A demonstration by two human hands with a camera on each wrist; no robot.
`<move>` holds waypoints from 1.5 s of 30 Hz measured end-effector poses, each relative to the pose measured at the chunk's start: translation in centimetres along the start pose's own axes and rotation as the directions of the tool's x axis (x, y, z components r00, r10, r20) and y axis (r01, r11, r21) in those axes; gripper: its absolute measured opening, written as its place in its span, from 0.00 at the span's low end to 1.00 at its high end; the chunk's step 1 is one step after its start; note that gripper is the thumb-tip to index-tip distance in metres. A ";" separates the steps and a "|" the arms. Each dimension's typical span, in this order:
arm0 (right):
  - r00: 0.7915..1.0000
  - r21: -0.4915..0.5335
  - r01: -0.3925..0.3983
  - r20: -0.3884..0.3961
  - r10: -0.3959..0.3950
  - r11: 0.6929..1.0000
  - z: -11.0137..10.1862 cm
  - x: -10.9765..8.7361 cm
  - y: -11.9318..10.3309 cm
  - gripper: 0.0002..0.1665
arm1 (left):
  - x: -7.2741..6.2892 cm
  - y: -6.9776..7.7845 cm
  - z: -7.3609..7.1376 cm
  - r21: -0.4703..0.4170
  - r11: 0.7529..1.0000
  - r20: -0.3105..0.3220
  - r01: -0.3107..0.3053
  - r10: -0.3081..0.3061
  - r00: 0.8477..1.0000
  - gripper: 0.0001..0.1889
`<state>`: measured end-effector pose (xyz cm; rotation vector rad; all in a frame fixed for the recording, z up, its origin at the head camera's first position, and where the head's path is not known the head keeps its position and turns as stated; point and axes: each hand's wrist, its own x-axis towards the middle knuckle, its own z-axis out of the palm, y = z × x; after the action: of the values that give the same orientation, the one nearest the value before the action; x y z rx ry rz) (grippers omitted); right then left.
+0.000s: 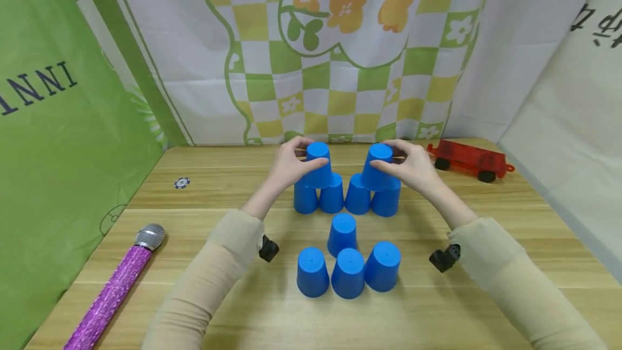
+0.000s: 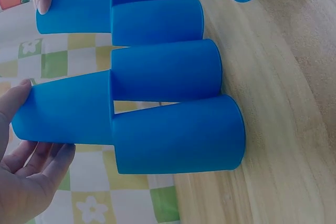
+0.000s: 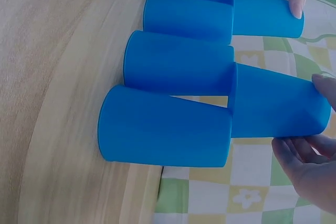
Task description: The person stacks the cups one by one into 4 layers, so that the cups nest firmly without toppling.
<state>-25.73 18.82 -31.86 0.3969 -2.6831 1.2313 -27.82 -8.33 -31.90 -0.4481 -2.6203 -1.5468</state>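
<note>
My left hand (image 1: 290, 165) pinches an upside-down blue cup (image 1: 318, 165) between thumb and fingers. In the left wrist view that cup (image 2: 68, 111) rests across the two blue cups (image 2: 178, 140) below it. A second blue cup (image 1: 377, 168) is gripped the same way by my right hand (image 1: 412, 165). The right wrist view shows this cup (image 3: 278, 103) sitting on the ends of two lower cups (image 3: 168, 127). All the cups in this back row (image 1: 332, 194) stand mouth down. Nearer me are several more inverted blue cups (image 1: 348, 274), with one cup (image 1: 342, 235) just behind the front row.
A pink glittery microphone (image 1: 114, 285) lies on the wooden table (image 1: 233, 307) at the left. Behind it is a small poker chip (image 1: 182, 183). A red toy wagon (image 1: 468, 159) stands at the back right, and a patterned curtain (image 1: 335, 80) hangs behind.
</note>
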 end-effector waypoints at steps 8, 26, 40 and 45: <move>0.999 -0.024 -0.012 0.030 0.013 1.000 -1.0 -0.7 -0.7 0.41 | 0.0 -0.4 0.1 0.000 1.000 -0.006 0.006 -0.006 1.000 0.28; 1.000 -0.004 0.004 0.018 -0.003 1.000 -4.2 -5.4 -1.6 0.55 | -0.2 -1.3 -0.9 0.027 1.000 0.032 0.012 -0.012 0.999 0.37; 0.983 -0.011 0.003 0.185 -0.001 1.000 -2.9 -9.9 -1.0 0.50 | -1.3 -1.7 -2.8 0.071 0.997 0.011 0.038 -0.039 0.999 0.37; 0.973 -0.013 0.011 0.229 -0.007 1.000 -2.3 -11.0 -0.6 0.50 | -1.8 -2.1 -4.1 0.085 0.996 0.000 0.034 -0.034 0.999 0.38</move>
<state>-15.00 22.06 -32.80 0.5814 -2.8747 1.2313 -27.02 -13.26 -32.05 -0.4009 -2.6954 -1.4380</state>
